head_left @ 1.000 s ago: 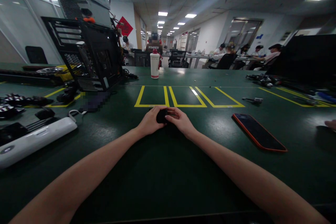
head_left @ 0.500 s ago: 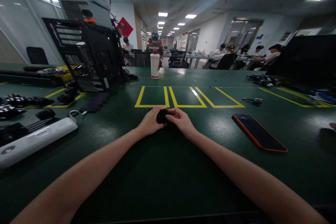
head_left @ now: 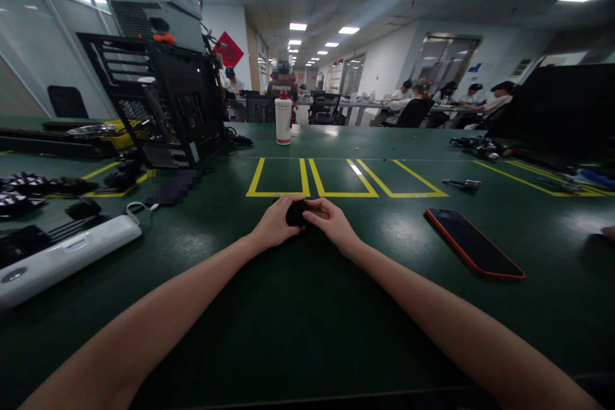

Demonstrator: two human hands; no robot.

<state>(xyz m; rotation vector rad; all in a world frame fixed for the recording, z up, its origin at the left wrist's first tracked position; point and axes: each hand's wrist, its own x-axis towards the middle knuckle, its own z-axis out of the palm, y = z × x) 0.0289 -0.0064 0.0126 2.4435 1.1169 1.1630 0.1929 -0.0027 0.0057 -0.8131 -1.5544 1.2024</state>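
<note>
Both my hands meet around a small black object just in front of the yellow tape outlines on the green table. My left hand wraps its fingers and thumb round the object's left side. On the other side my right hand has its fingertips closed on the object's right edge. What the object is cannot be made out, since it is dark and partly covered by the fingers.
An orange-edged phone lies to the right, below a small metal tool. A white bottle stands beyond the tape. At left are a black computer case, a white elongated device and dark parts. People sit at far tables.
</note>
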